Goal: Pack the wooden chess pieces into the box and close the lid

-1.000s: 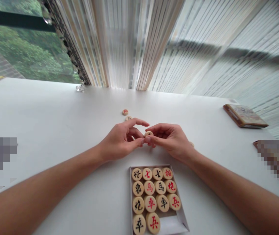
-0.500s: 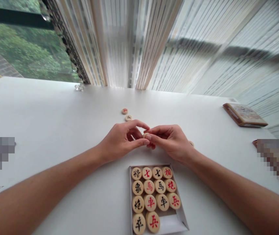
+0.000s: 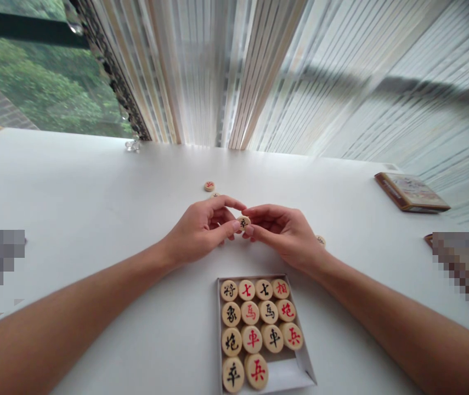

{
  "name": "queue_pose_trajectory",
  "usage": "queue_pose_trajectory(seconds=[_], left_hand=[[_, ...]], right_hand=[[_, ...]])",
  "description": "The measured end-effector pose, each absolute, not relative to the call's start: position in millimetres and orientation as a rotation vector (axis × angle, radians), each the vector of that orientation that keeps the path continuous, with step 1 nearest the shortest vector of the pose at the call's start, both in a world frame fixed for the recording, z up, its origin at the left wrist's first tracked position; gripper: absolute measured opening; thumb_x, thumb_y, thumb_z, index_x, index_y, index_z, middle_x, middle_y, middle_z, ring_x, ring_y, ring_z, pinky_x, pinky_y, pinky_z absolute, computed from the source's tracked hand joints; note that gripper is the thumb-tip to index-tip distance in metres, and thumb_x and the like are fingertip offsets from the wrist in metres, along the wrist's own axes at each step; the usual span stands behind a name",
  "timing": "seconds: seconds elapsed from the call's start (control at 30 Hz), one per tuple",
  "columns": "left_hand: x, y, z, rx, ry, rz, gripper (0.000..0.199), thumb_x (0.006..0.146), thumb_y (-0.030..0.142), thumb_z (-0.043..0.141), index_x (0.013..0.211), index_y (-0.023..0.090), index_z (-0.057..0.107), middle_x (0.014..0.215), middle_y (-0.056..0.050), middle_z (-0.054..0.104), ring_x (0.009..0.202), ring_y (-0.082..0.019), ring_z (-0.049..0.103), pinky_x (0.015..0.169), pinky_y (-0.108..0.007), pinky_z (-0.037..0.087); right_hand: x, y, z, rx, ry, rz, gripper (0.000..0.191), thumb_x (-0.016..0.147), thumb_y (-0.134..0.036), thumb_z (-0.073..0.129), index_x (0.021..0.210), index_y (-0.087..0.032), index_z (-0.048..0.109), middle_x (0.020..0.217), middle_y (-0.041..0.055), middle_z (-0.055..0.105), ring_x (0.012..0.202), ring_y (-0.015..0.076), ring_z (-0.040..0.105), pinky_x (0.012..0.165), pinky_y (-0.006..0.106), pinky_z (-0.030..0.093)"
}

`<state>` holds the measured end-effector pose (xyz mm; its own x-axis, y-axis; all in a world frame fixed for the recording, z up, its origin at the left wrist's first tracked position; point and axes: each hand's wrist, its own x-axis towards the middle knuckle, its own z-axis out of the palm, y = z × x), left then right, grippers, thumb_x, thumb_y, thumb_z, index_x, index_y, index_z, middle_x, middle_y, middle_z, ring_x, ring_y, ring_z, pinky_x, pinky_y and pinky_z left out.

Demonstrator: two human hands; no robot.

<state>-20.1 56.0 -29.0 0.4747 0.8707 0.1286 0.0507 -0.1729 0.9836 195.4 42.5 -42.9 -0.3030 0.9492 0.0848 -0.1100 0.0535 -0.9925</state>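
Fourteen discs (image 3: 253,338) sat in the tray (image 3: 287,376), unfilled at near right | beyond the tray, left hand (image 3: 199,233) and right hand (image 3: 282,230) together pinched a black-marked disc (image 3: 243,223) | three loose discs (image 3: 209,186) lay beyond it, on the desk (image 3: 94,192).

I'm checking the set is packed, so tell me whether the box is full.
Not full: the box holds rows of round pieces, but its bare white bottom shows at the near right corner.
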Motion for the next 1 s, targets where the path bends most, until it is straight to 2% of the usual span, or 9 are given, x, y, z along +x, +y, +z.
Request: queue_pose_trajectory(seconds=[0.13,0.33,0.53,0.7,0.9,1.0], left_hand=[[-20.2,56.0,-29.2,1.556,0.825,0.901,0.03,0.089,0.024,0.077,0.116,0.012,0.069,0.079,-0.003,0.074,0.065,-0.012,0.066,0.061,-0.023,0.056],[-19.4,55.0,-32.0,1.553,0.834,0.937,0.029,0.086,0.025,0.082,0.11,0.013,0.072,0.083,-0.004,0.075,0.073,-0.015,0.071,0.062,-0.022,0.055],[-19.4,54.1,-32.8,1.566,0.855,0.973,0.028,0.087,0.029,0.084,0.108,0.014,0.073,0.086,-0.006,0.079,0.076,-0.017,0.075,0.062,-0.023,0.057],[-19.2,53.7,-32.0,1.592,0.861,0.992,0.025,0.088,0.029,0.084,0.104,0.013,0.075,0.086,-0.006,0.079,0.071,-0.014,0.073,0.06,-0.022,0.057],[-19.6,53.2,-33.2,1.632,0.846,1.035,0.028,0.089,0.027,0.084,0.112,0.015,0.076,0.091,-0.005,0.079,0.076,-0.014,0.074,0.062,-0.021,0.058],[-20.4,53.2,-33.1,1.646,0.854,1.038,0.031,0.089,0.031,0.085,0.114,0.015,0.077,0.091,-0.005,0.079,0.077,-0.015,0.074,0.063,-0.021,0.059]], right_hand=[[193.4,41.1,-41.4,-0.901,-1.364,1.391,0.034,0.079,-0.037,0.097,0.101,-0.019,0.079,0.083,0.0049,0.083,0.07,0.0174,0.078,0.068,0.031,0.067],[191.8,39.3,-39.1,-0.925,-1.369,1.341,0.034,0.079,-0.042,0.096,0.097,-0.019,0.078,0.087,0.0075,0.085,0.067,0.0193,0.078,0.058,0.031,0.064],[191.6,38.5,-40.6,-0.939,-1.369,1.302,0.034,0.078,-0.039,0.097,0.1,-0.019,0.079,0.089,0.0077,0.085,0.067,0.0192,0.078,0.057,0.031,0.065],[190.8,38.7,-42.6,-0.91,-1.342,1.285,0.032,0.078,-0.036,0.097,0.099,-0.019,0.08,0.088,0.0073,0.085,0.068,0.0183,0.078,0.057,0.03,0.064],[190.9,37.6,-40.6,-0.929,-1.335,1.276,0.037,0.075,-0.036,0.099,0.104,-0.02,0.081,0.085,0.0058,0.085,0.064,0.0176,0.077,0.054,0.029,0.063],[191.3,37.1,-38.9,-0.93,-1.34,1.285,0.033,0.079,-0.034,0.097,0.106,-0.019,0.084,0.081,0.0052,0.084,0.062,0.0179,0.076,0.054,0.029,0.063]])
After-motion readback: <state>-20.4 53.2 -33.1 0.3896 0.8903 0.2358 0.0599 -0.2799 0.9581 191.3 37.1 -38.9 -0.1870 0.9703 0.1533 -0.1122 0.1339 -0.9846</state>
